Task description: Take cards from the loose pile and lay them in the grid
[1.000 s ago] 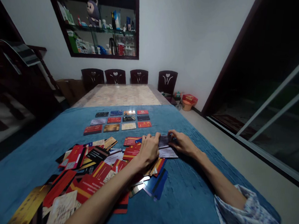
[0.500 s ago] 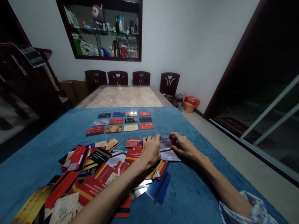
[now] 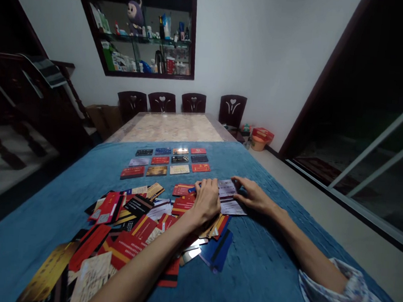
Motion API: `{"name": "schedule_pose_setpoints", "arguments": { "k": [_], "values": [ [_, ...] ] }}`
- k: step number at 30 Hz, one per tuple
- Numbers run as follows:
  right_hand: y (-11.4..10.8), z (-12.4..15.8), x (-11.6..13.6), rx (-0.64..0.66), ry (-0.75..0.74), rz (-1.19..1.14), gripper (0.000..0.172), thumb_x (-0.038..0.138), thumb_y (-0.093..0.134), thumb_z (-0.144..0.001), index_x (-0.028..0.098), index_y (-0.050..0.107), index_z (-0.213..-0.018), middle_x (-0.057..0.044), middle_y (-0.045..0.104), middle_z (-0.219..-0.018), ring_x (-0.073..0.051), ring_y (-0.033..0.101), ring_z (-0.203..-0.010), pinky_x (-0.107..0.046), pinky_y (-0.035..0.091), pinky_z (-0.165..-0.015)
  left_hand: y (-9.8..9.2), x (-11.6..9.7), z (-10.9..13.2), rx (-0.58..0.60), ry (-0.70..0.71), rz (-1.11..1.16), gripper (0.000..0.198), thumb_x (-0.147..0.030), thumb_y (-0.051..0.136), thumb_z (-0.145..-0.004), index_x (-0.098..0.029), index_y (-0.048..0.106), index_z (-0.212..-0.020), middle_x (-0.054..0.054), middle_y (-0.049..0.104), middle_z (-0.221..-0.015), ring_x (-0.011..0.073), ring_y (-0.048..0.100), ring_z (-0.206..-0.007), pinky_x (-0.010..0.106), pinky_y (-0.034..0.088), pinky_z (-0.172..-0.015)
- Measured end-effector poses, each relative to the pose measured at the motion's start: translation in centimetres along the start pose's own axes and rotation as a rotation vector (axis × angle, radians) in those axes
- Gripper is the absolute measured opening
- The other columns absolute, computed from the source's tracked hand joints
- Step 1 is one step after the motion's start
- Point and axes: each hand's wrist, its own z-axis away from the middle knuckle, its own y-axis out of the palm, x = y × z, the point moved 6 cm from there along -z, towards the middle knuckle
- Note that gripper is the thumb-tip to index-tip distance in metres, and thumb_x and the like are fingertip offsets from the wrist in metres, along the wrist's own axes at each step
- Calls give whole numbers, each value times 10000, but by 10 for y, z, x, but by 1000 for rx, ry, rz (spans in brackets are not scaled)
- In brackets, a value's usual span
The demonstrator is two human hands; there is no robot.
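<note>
My left hand (image 3: 207,201) is curled over the right side of a loose pile of bank cards, its fingertips against the left edge of a pale lilac card (image 3: 227,188). My right hand (image 3: 253,194) pinches that card's right edge between thumb and fingers. Just below it lies a second pale card (image 3: 232,207) with a dark stripe. Red cards (image 3: 182,205) are partly covered by my left hand and forearm. A blue card (image 3: 219,251) with a dark stripe lies nearer me. What is under my left palm is hidden.
Farther off, small stacks of cards stand in rows, among them a red stack (image 3: 132,172) and a gold one (image 3: 157,170). A blue cloth (image 3: 264,278) covers the near table; bare tabletop (image 3: 175,129) shows beyond. Dark chairs (image 3: 232,109) line the far end.
The whole view has shifted slightly, moving the scene a little right and up. Both hands stay at the pale lilac card, with little visible movement against the cards.
</note>
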Motion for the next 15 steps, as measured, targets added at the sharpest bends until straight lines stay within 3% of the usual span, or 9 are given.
{"name": "schedule_pose_setpoints", "arguments": {
  "k": [15],
  "values": [
    [-7,1,3,0,-72,67,445,350,665,-845,215,617,-1267,-110,692,-967,-266,616,-922,-400,497,-822,7,8,-5,0,5,-7,283,-148,487,-852,-141,500,-1134,162,569,-1223,293,479,-1162,427,332,-984]
  ]
}}
